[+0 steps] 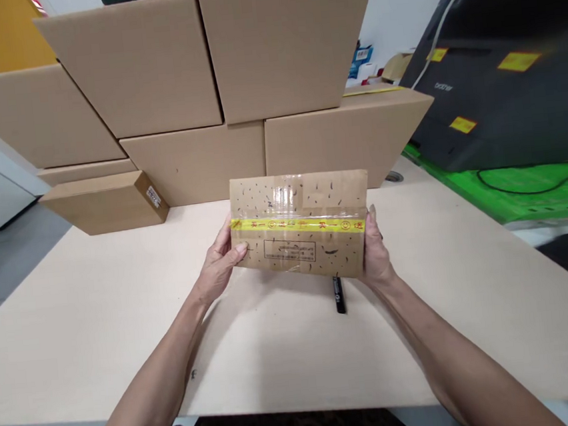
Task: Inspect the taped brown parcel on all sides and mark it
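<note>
A small cardboard box (293,202) is held up between both hands over the table. Dark marks dot its face, and yellow tape with red printing runs across it above a printed rectangle. My left hand (218,263) grips its left end, thumb on the front face. At the right end, my right hand (376,251) is wrapped round the edge, with some fingers hidden behind the box. A black marker (339,296) lies on the table just below the box, its upper end hidden.
Large cardboard boxes (164,64) are stacked along the back of the pale table (100,338). A flatter carton (107,203) stands at the back left. At the right are a dark machine (504,104) and a green surface (523,193) with a black cable.
</note>
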A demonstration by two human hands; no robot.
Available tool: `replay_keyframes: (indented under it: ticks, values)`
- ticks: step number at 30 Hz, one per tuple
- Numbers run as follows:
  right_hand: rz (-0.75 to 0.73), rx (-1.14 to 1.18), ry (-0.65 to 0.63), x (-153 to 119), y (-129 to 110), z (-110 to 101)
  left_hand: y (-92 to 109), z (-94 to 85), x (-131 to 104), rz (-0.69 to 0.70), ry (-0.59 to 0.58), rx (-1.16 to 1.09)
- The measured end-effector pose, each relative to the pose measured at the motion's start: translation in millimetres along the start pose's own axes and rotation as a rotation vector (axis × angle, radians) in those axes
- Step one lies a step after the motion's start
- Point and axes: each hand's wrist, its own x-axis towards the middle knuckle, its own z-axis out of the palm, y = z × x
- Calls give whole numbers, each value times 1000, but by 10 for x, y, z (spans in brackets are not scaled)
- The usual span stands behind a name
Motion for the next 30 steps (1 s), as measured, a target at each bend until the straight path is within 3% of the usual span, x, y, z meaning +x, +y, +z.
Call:
replay_keyframes:
  ticks: [13,21,27,30]
  values:
    - [0,52,66,121,171,-60,0,37,-12,107,-34,381]
    - [13,72,78,151,259,-114,-5,71,-41,180,-81,480]
    - [31,81,72,169,281,-128,25,89,-67,132,-85,459]
    - [9,62,74,157,286,-123,39,102,-55,102,-73,308]
